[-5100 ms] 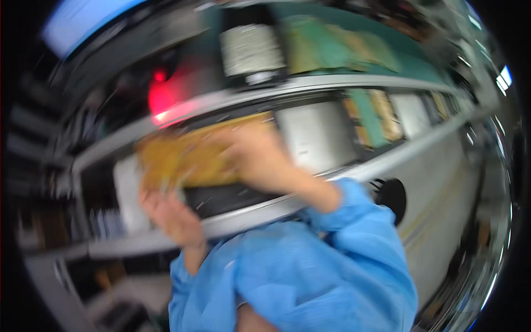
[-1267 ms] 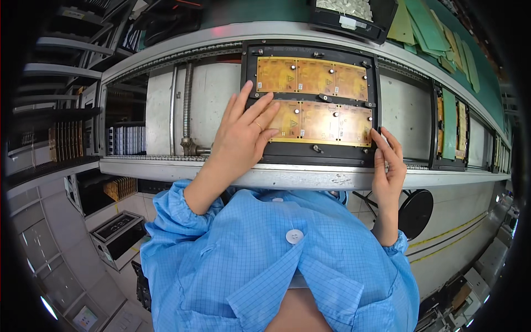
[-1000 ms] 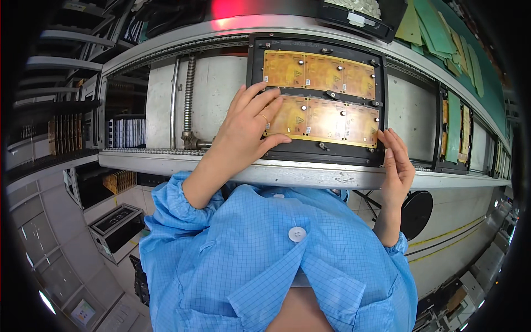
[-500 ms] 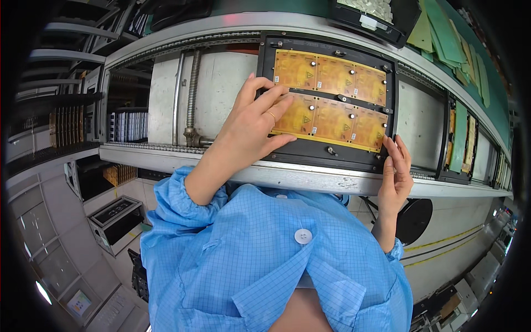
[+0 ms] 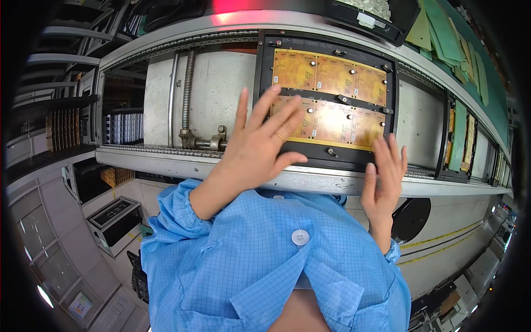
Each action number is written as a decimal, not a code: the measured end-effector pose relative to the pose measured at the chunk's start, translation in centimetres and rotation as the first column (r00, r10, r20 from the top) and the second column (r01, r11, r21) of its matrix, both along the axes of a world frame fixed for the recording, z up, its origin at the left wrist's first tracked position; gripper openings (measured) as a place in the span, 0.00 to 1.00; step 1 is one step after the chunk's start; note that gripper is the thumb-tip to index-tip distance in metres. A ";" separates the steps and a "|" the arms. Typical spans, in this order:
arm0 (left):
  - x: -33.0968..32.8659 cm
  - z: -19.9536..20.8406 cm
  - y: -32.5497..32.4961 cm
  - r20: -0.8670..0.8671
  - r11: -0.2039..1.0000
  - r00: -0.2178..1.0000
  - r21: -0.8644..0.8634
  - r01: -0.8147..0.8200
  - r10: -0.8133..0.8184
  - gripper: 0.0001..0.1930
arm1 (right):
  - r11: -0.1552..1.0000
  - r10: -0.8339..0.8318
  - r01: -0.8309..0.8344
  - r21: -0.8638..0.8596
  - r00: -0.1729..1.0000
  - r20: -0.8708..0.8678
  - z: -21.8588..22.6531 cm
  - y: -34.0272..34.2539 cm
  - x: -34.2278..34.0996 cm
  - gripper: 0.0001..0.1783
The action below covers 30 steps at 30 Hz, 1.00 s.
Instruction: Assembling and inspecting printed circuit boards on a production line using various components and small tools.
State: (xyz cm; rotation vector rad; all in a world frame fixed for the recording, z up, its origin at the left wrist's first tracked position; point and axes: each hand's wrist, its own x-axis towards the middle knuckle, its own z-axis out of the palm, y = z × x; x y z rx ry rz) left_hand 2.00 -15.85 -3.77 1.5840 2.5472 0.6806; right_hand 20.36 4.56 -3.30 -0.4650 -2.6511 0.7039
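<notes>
A black carrier frame (image 5: 310, 150) lies across the conveyor rails in front of me and holds two amber circuit board panels, the far panel (image 5: 332, 74) and the near panel (image 5: 331, 128). My left hand (image 5: 259, 138) is spread over the near panel's left end and hides that corner. Its thumb points right, over the frame's front strip. At the near panel's front right corner, my right hand (image 5: 385, 180) has its fingers stretched out, fingertips over or touching the edge. Neither hand grips anything. Small black clips (image 5: 343, 99) sit around the panels.
The conveyor's near metal rail (image 5: 166, 157) runs left to right in front of my body. A threaded rod (image 5: 188, 91) crosses between the rails at left. Beyond the far rail are a black bin (image 5: 370, 21) of white pieces and green sheets (image 5: 442, 33). A round black stool (image 5: 412, 220) stands below right.
My left hand has lifted its fingers from the near panel's edge and spread them. My right hand has moved slightly left with its fingers straightened. A red glow on the far rail is brighter.
</notes>
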 end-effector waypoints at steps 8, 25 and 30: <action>-1.5 1.6 1.7 -0.018 0.975 0.991 -0.183 0.124 -0.129 0.27 | 0.984 0.150 -0.158 0.082 0.984 0.095 2.1 1.6 -3.0 0.04; -3.1 -2.0 5.7 -0.183 0.995 0.982 -0.090 0.036 -0.052 0.31 | 0.878 0.136 -0.194 0.438 0.978 0.160 -2.0 3.2 -12.3 0.13; -3.8 -2.3 5.2 -0.175 0.995 0.982 -0.076 0.058 -0.070 0.30 | 0.896 -0.041 -0.081 0.436 0.964 0.264 -0.4 1.8 -12.4 0.15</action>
